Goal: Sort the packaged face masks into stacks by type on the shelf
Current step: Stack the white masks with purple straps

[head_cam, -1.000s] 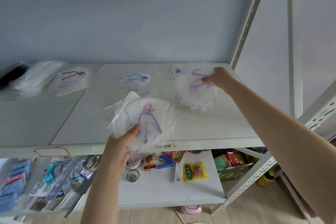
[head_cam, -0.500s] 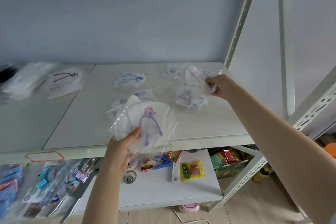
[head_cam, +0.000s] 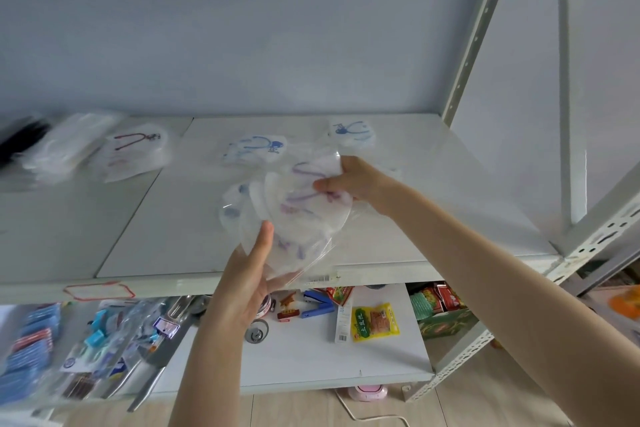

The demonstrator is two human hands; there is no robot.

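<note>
one red mask (head_cam: 135, 156); two hands (head_cam: 242, 284) (head_cam: 356, 180), purple masks (head_cam: 301, 215)

Pale blue-grey wall (head_cam: 277, 28) fills 12 o'clock, evenly lit. White metal rack: perforated upright (head_cam: 480, 21) at 1 o'clock, slotted angled beam (head_cam: 595, 239) at 3 o'clock. White upper shelf (head_cam: 69, 236) spans centre, two boards meeting at seam. White lower shelf (head_cam: 311, 360) at 6 o'clock. Light wood-look floor (head_cam: 460, 407) at 5 o'clock.
</note>
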